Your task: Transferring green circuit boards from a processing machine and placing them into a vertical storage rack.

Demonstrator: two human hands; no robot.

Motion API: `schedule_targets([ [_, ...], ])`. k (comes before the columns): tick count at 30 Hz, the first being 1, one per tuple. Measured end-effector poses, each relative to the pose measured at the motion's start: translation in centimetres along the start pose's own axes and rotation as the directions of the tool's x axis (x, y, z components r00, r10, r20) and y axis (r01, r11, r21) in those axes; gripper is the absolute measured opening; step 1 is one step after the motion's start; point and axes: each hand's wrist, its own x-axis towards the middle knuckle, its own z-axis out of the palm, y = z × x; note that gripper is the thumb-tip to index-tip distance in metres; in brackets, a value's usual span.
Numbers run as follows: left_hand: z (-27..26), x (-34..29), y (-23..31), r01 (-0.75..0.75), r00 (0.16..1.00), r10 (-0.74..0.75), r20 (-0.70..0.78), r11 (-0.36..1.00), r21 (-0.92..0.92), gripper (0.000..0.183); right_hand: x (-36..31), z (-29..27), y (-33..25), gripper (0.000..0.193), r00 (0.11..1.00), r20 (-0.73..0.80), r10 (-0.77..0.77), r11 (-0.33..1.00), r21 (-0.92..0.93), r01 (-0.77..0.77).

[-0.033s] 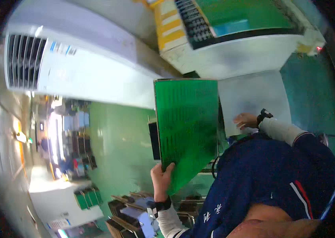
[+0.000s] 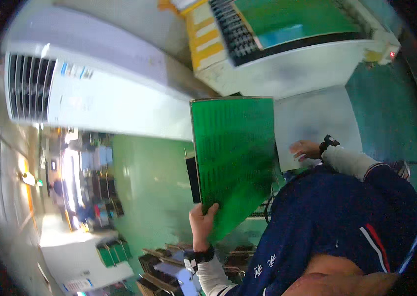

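Note:
My left hand grips a large green circuit board panel by its near left edge, with the thumb on its face. The panel is held up in front of my body, its face toward me. My right hand is to the right of the panel and apart from it. Its fingers are loosely bent and somewhat spread, with nothing in them. Both wrists wear dark bands with a small device. Beyond my right hand stands the white side of a machine or cabinet.
Another green panel lies on a machine top beside a black slotted strip. A tall white air conditioner stands at the left. Dark racks are at the lower left, on the green floor. A white cabinet stands farther left.
The surroundings have shifted slightly in view, with the machine at the top moving left and the air conditioner tilting. My left hand keeps its hold on the panel; my right hand is nearly unmoved.

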Motion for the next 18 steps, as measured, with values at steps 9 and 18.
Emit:
schedule_targets([
  [9, 9.1, 9.1, 14.3, -0.247, 0.893, 0.233, 0.385, 0.969, -0.012, 0.026, -4.7, -7.6, 0.5, 0.057, 0.984, 0.079, -0.157, 0.946, 0.299, 0.126],
  [18, 24.8, 20.2, 26.9, -0.674, 0.533, 0.448, 0.718, 0.738, 0.041, 0.038, -14.2, -12.5, 5.5, 0.051, 0.966, -0.2, -0.164, 0.754, 0.606, 0.254],
])
